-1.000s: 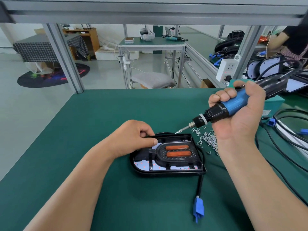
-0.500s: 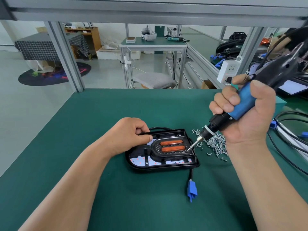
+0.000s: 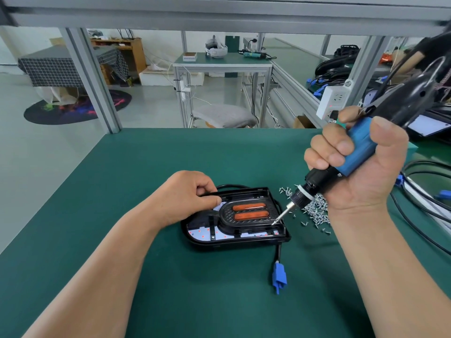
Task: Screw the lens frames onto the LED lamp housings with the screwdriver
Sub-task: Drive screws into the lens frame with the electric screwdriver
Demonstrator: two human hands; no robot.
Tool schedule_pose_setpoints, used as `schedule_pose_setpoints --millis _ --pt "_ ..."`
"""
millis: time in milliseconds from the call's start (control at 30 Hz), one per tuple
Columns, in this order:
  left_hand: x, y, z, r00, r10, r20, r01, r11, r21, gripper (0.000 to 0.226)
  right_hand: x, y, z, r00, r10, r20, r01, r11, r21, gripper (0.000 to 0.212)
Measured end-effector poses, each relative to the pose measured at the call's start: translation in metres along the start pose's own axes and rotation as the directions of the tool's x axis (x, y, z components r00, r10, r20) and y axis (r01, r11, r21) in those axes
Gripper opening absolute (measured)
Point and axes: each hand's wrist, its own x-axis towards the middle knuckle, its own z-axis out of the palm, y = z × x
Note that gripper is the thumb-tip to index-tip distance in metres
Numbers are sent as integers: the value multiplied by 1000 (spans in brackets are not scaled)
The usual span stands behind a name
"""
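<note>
Down from above the housing's far edge, the screwdriver (image 3: 361, 152) has swung steeper, and its bit now rests at the lower right corner of the lens frame (image 3: 267, 217).

Nearest, low in the centre, a blue plug (image 3: 279, 276) lies on the green mat (image 3: 170, 154) at the end of the housing's cable. Just above it sits the black housing (image 3: 234, 242), mid-frame, with the lens frame seated in it and two orange lenses showing. The left hand (image 3: 185, 198) pins the housing's upper left edge, fingers curled over the rim, thumb pressing flat. The right hand (image 3: 363, 167), at right of centre, is wrapped fully round the screwdriver's blue grip. Loose screws (image 3: 314, 211) lie heaped just right of the housing.

By my reading this corner is being driven now — whether a screw sits under the bit is too small to tell. How many other fixing points are already done cannot be read, so at least this one remains. No second housing shows clearly beyond.
</note>
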Motion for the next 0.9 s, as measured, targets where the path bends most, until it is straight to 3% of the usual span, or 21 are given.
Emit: schedule_pose_setpoints --millis 900 --pt "-2 5 0 999 34 -26 -33 999 30 13 -2 10 12 990 109 92 -99 990 -104 49"
